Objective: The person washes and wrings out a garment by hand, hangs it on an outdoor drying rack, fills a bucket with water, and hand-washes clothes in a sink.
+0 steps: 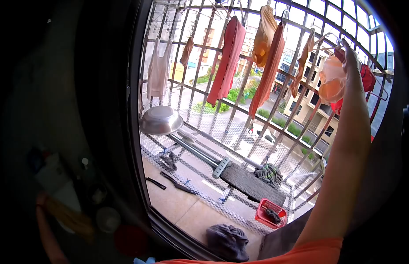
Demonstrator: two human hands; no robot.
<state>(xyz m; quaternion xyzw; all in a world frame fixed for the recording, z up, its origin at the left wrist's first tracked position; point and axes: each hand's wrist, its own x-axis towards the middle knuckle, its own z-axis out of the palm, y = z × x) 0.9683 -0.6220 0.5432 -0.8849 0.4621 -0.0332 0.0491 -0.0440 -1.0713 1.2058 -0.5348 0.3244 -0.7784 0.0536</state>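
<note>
My right arm reaches up to the hanging laundry on the right. My right hand [350,57], seen edge-on, is closed at the top of a clothes hanger [324,36]; its fingers are partly hidden. Just below and beside it hangs a pale orange bra [331,79], with a red garment [367,78] behind the wrist. In the dark at lower left, my left hand [41,200] appears closed on a tan cloth garment [68,213] that hangs down from it. Its fingers are dim.
Metal window bars [239,79] enclose the ledge, with several garments hung along them. On the mesh floor are a metal basin [161,120], a flat mop [253,182], a string mop [269,175], a red basket [271,213] and a dark cloth bundle [227,242]. A dark frame [136,132] stands left.
</note>
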